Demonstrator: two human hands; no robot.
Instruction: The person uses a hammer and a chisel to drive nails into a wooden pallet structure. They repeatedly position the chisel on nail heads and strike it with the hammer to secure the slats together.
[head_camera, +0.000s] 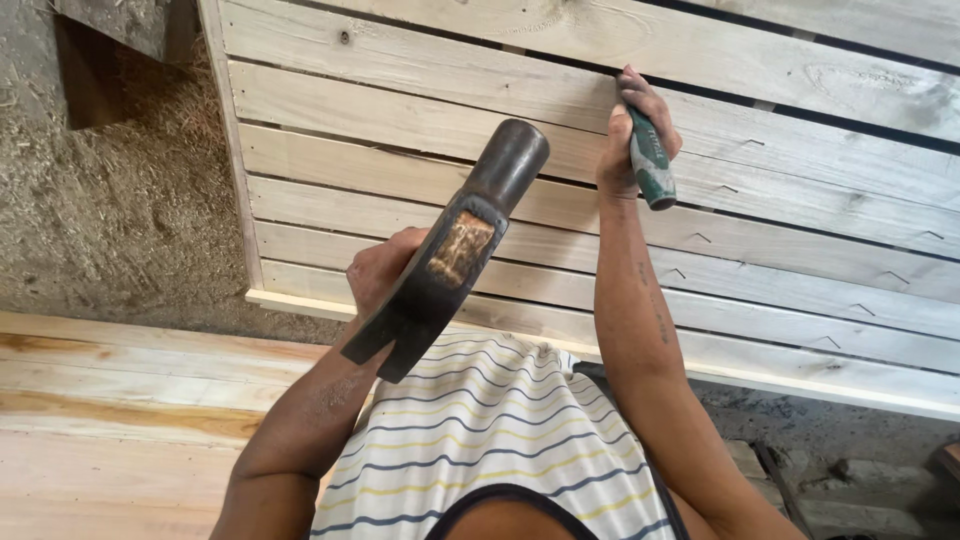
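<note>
Gripping a claw hammer (455, 245) in the left hand (380, 272), the person holds its dark steel head raised close to the camera, the round striking face pointing up toward the slats and the claw hanging low over the striped shirt (480, 430). The handle is hidden behind the head, so the fist seems to close near its upper part; a head this thick looks heavy and top-weighted, and a hold further down the handle would probably give more swing, while a hold near the head gives more control. The right hand (632, 135) is clenched around a green-handled tool (650, 160), likely a chisel or punch, its tip hidden where it meets a gap between two boards of the slatted wooden panel (780, 215). That tool looks stiff and light, with a plastic grip that should not slip. The pale boards look rigid yet soft enough to dent. Rough planks (120, 400) lie at lower left.
</note>
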